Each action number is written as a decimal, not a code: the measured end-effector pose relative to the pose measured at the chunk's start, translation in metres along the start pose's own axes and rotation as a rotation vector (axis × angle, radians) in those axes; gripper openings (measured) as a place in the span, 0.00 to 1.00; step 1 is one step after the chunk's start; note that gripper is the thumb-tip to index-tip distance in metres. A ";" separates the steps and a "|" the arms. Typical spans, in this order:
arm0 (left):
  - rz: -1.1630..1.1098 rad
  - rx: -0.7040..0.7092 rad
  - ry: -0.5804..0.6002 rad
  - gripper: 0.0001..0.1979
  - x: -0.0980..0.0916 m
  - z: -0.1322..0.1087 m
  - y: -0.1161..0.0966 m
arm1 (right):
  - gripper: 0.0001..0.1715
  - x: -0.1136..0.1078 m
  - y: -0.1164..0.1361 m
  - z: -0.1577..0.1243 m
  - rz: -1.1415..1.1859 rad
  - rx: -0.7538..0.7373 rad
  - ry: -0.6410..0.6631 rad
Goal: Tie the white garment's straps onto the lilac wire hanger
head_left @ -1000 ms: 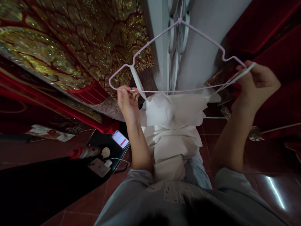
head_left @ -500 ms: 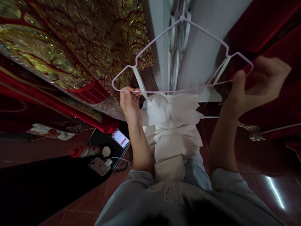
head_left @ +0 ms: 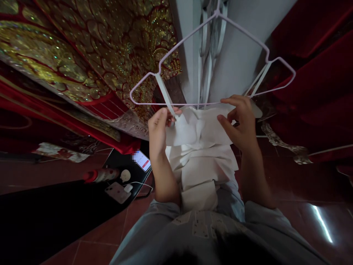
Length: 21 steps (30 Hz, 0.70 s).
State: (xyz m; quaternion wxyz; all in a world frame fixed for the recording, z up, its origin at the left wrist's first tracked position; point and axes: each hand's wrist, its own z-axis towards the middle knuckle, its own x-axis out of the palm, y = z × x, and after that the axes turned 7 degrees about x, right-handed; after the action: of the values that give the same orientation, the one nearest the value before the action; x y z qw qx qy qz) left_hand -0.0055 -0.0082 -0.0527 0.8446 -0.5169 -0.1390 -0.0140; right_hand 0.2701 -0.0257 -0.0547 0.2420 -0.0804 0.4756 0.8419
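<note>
A white garment (head_left: 204, 162) with thin shoulder straps hangs from a pale pink clothes hanger (head_left: 190, 35), its folds falling in front of my body. My left hand (head_left: 158, 130) is at the lower end of the garment's left strap (head_left: 164, 92), with fingers curled around behind it and the thumb in front. Over the right part of the garment's top edge, my right hand (head_left: 239, 119) has its thumb and forefinger spread apart. It is close to the hanger's lower bar. The right strap (head_left: 260, 79) loops over the hanger's right notch.
Gold-sequinned red garments (head_left: 110, 44) hang at left, and dark red cloth (head_left: 317, 84) at right. A black table (head_left: 68, 209) at lower left bears a lit phone (head_left: 142, 161), another phone (head_left: 118, 193) and a red-capped bottle (head_left: 102, 175). Behind the hanger is a pale panel (head_left: 242, 48).
My left hand has left the hanger's lower left bar and moved right to the strap. My right hand has let go of the hanger's right end and moved left to the garment's top.
</note>
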 end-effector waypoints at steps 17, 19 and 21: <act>-0.135 0.228 -0.246 0.12 -0.056 0.012 -0.010 | 0.19 0.005 0.002 0.001 0.000 -0.028 -0.046; -0.113 0.156 -0.173 0.11 -0.047 0.008 -0.008 | 0.20 0.009 0.003 0.000 0.017 -0.034 -0.041; -0.134 0.136 -0.122 0.14 -0.031 0.005 -0.012 | 0.20 0.011 0.004 -0.002 0.030 -0.032 -0.034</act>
State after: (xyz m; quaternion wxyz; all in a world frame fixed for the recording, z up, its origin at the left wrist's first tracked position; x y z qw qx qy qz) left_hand -0.0384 -0.0131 -0.0480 0.8648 -0.4479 -0.2252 -0.0297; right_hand 0.2586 -0.0255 -0.0563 0.2360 -0.0626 0.4593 0.8541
